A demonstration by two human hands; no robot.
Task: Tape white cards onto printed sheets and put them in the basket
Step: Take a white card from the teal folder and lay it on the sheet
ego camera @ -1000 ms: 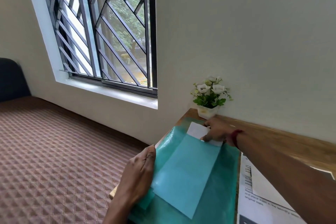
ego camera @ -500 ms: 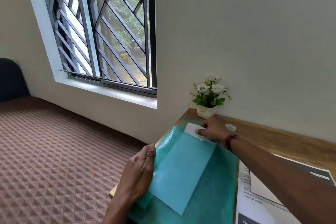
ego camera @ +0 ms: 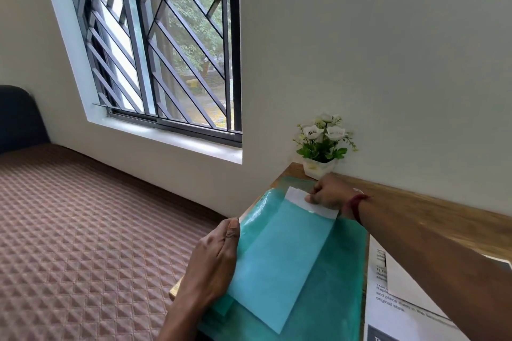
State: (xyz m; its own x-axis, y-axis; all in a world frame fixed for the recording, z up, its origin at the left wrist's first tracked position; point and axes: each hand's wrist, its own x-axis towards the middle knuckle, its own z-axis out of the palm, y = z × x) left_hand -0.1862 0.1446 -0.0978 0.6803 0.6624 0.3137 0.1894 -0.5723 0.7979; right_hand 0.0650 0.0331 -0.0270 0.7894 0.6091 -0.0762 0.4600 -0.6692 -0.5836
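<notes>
Hands point(ego camera: 219, 255) apart, on folder point(ego camera: 340, 271) and card point(ego camera: 297, 198)

Most of the white card point(ego camera: 297, 196) lies under the translucent cover of the teal folder point(ego camera: 340, 285), with only its far end bare. The fingers of the left hand point(ego camera: 216, 257) are hidden beneath the folder's left edge. The right forearm point(ego camera: 443, 271) covers much of the printed sheet point(ego camera: 388, 310) near the right end of the desk point(ego camera: 415, 210). The sheet's text is too blurred to read. The picture's bottom edge cuts off both sheet and folder.
</notes>
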